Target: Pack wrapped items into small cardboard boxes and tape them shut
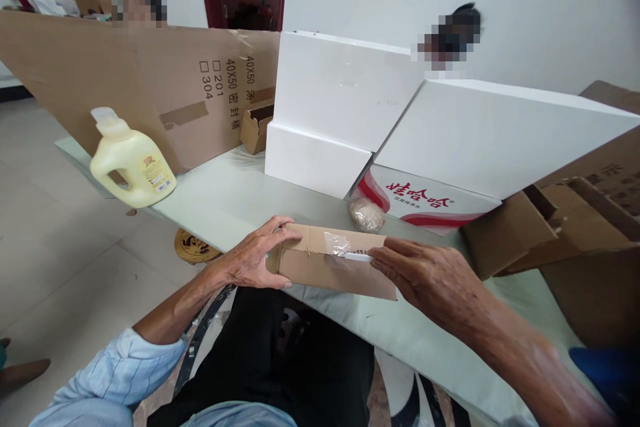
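Small carton [336,275], at the table's [227,197] near edge: our left hand [256,256] clasps its end, thumb opposite fingers. White blade-like tool [358,257]: our right hand [425,270] pinches it by the tape [337,241]; shallow strokes, we judge, suit best.

White tool [358,257] in right fingers [381,255] at box [320,271]

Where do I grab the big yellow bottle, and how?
Probably best to hold the yellow bottle by its looped handle, coming from the picture's left: the handle bulges that way, with a hole for fingers, while tall cardboard stands behind.
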Demonstrator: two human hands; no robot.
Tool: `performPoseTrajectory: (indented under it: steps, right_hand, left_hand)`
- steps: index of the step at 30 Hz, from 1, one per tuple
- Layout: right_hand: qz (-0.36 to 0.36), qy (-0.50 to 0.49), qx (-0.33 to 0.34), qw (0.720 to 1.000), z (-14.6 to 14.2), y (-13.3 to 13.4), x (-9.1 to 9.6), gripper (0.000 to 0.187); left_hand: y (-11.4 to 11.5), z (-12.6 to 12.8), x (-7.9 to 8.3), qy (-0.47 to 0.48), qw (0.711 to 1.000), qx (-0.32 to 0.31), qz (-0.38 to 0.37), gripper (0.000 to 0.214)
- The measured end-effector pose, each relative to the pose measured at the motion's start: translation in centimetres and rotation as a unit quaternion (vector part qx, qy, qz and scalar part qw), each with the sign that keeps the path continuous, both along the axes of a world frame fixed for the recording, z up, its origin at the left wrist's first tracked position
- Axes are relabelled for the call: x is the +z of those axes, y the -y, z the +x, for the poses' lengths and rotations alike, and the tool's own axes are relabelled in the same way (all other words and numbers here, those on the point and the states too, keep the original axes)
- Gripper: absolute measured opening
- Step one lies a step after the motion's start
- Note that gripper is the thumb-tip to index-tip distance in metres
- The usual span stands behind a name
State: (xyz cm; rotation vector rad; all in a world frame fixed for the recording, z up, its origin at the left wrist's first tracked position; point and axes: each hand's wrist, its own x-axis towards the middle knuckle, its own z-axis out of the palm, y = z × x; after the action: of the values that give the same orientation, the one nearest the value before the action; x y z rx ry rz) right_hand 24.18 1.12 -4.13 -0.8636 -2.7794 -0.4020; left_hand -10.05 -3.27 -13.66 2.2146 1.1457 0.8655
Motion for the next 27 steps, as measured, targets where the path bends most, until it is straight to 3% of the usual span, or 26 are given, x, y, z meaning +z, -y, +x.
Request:
performPoseTrajectory:
  steps: [3, 9, 13, 17, 20, 24, 27]
  right_hand:
    - [0.008, 0.027, 0.022, 0.999, -0.6, 0.1, 0.6, 0.042]
    - [-0.002, 0.089, -0.029, 0.996, -0.8, 0.4, 1.5, 0.026]
    - [0.017, 0.073, -0.043, 0.996, 1.5, 0.2, 1.8, 0.031]
    - [-0.035, -0.055, -0.037, 0.997, 5.8, 0.3, 1.2, 0.037]
    - [-0.075, -0.208, -0.1, 0.97, 9.6, 0.4, -2.6, 0.03]
    - [0.0, -0.252, -0.194, 0.948, 13.4, 0.5, -13.0, 0.04]
    - [0.031, -0.24, -0.211, 0.947, 14.4, 0.8, -19.8, 0.041]
  left_hand:
    - [-0.1, 0.0, -0.1, 0.0, 1.0, 0.002, 0.001, 0.088]
    - [-0.4, 0.1, 0.1, -0.003, 1.0, -0.001, 0.014, 0.086]
    - [-0.4, 0.0, 0.1, -0.011, 1.0, -0.002, 0.015, 0.087]
    - [-0.3, -0.1, 0.4, -0.026, 1.0, -0.002, 0.011, 0.091]
    - [-0.1, -0.2, 1.1, -0.04, 0.999, -0.008, 0.013, 0.094]
    - [0.3, -0.3, 2.7, -0.072, 0.997, -0.013, 0.009, 0.097]
    - [0.6, -0.5, 3.5, -0.091, 0.996, -0.014, 0.0, 0.101]
